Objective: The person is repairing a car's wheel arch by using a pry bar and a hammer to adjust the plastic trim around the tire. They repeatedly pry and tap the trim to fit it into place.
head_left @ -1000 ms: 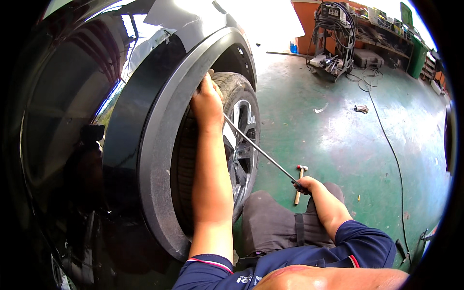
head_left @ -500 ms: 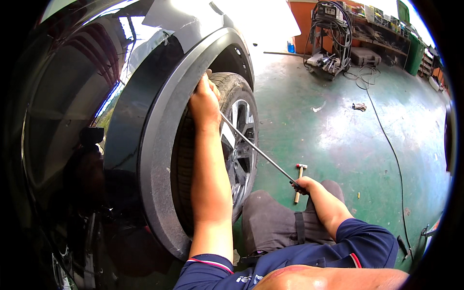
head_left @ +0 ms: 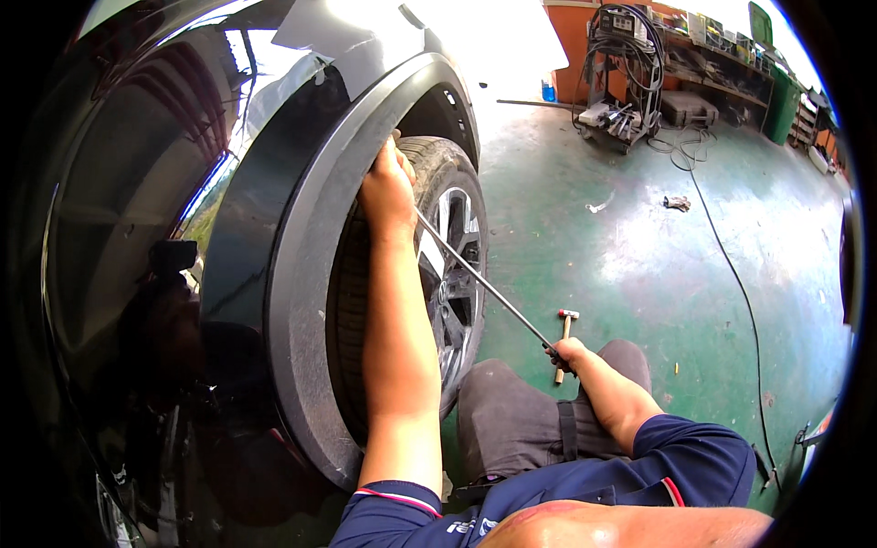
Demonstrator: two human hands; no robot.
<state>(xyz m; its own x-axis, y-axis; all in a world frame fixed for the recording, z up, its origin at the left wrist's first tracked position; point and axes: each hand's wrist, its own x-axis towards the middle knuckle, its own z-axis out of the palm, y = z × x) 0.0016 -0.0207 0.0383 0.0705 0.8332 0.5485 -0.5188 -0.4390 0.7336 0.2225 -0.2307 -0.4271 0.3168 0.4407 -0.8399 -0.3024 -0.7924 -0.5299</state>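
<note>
While the right hand [head_left: 569, 352] grips a slim grey metal rod [head_left: 493, 289], presumably for leverage, the left hand [head_left: 388, 196], hold unclear, meets arched black plastic trim [head_left: 306, 265]!

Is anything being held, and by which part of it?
The right hand holds a thin rod by its near end; whether the left hand grips anything cannot be told.

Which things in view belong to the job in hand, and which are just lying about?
Seemingly in the job:
rod, in the right grip
arch trim, left grip at its edge
wheel, behind the rod

Lying about:
hammer, on the floor
cable
case
</note>
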